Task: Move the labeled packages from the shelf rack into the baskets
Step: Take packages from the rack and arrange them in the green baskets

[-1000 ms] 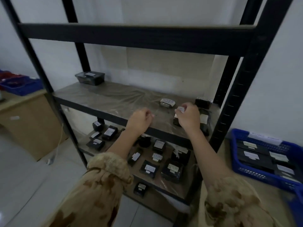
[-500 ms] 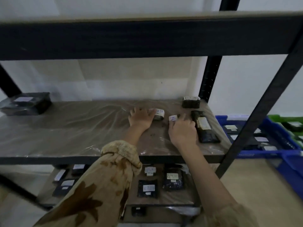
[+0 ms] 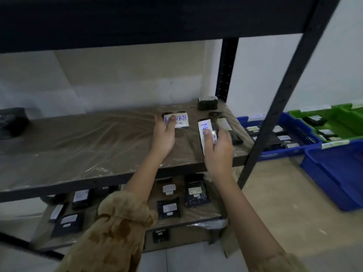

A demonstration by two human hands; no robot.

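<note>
My left hand [image 3: 164, 134] holds a small dark package with a white label reading RETURN [image 3: 179, 119], lifted and tilted toward me above the middle shelf [image 3: 78, 146]. My right hand [image 3: 218, 150] grips a second dark package with a white label [image 3: 204, 127], thumb across the label. Behind them, a long dark package [image 3: 224, 124] lies flat near the shelf's right end, and a small one [image 3: 207, 103] stands at the back corner. At the shelf's far left sits another dark package [image 3: 11, 122]. To the right stand blue baskets [image 3: 290, 152] and a green basket [image 3: 337, 124] that hold labeled packages.
The lower shelf [image 3: 196, 214] carries several labeled dark packages. A black upright post [image 3: 279, 99] of the rack slants between my right hand and the baskets. An empty-looking blue basket [image 3: 334, 173] sits nearest on the right, on a beige surface. The upper shelf beam [image 3: 137, 22] runs overhead.
Both hands have lifted their packages off the shelf and turned the labels up toward me. The view moved closer and rightward, bringing the green basket into sight.
</note>
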